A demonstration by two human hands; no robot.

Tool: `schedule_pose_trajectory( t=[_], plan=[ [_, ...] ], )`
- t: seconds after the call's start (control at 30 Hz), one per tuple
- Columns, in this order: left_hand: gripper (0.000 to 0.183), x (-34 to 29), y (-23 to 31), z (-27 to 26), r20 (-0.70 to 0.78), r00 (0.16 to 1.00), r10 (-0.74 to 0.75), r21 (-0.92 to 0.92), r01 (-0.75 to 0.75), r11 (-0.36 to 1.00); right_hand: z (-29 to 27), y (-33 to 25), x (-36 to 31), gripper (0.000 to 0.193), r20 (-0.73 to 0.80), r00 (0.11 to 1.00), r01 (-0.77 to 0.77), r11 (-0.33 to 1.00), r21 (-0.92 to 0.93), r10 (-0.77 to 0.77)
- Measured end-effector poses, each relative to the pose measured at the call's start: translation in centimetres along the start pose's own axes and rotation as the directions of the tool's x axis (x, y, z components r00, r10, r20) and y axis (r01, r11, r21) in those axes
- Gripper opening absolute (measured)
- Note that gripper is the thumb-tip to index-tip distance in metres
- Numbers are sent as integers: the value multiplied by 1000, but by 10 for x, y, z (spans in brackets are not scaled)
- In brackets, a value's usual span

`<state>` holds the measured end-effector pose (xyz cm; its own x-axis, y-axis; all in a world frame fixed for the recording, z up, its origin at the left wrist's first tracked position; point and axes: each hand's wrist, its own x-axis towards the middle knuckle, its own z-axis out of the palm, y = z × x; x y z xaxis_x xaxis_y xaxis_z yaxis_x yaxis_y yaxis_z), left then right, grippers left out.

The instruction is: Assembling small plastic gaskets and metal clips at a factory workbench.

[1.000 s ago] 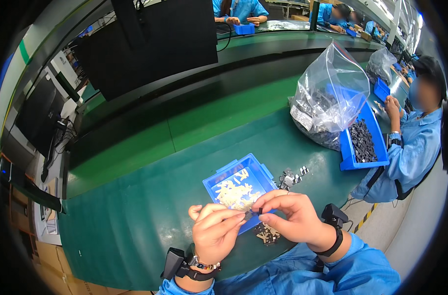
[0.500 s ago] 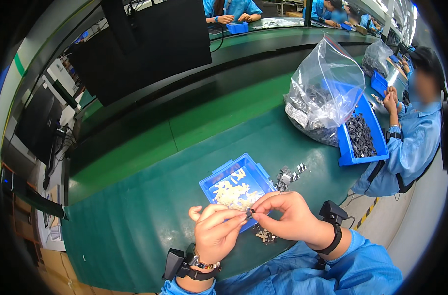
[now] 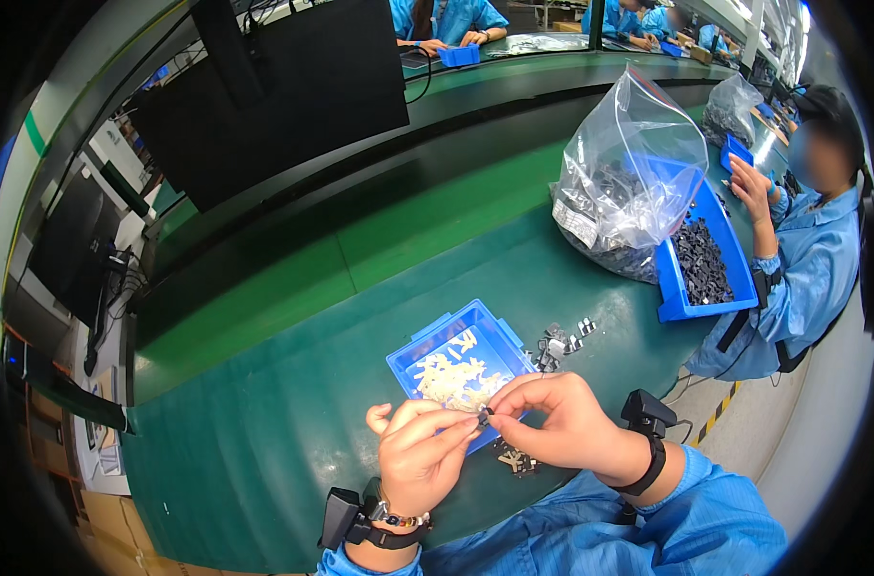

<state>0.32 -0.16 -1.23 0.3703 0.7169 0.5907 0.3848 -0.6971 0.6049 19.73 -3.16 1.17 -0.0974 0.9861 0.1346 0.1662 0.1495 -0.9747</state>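
Note:
Between my fingertips is a small dark plastic part (image 3: 484, 420), mostly covered by the fingers. My left hand (image 3: 423, 449) pinches it from one side, thumb against forefinger. From the other side my right hand (image 3: 556, 415) closes thumb and forefinger on it. Both hands hover at the near edge of a small blue tray (image 3: 419, 346), which holds a heap of cream-coloured pieces (image 3: 448, 376). Right of the tray, dark and silvery pieces (image 3: 556, 348) lie loose on the green mat. Below my right hand sits a small pile of cream and dark pieces (image 3: 516, 459).
A clear plastic bag (image 3: 621, 206) of dark parts leans on a larger blue bin (image 3: 707, 305) of black parts at the right. A co-worker (image 3: 821, 240) sits beside that bin. A black monitor (image 3: 274, 106) stands over the bench at the back left.
My hands keep nearly the same pose around the dark part. At the right, the co-worker's hands have lifted and opened.

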Motion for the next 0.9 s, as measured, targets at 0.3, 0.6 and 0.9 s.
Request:
schedule_pose_trajectory(
  t=[0.3, 0.6, 0.9],
  plan=[
    [18, -1, 0, 0, 24, 1000, 20, -59, -18, 998, -8, 11, 3, 12, 117, 981, -170, 973, 154, 152],
    [18, -1, 0, 0, 39, 999, -38, -181, 44, 982, 0, 27, 1, 7, 135, 984, -169, 847, 504, 116],
    [25, -7, -5, 1, 102, 984, -144, -427, 174, 887, -2, 18, 0, 28, 285, 943, -315, 745, 588, 174]
  ],
)
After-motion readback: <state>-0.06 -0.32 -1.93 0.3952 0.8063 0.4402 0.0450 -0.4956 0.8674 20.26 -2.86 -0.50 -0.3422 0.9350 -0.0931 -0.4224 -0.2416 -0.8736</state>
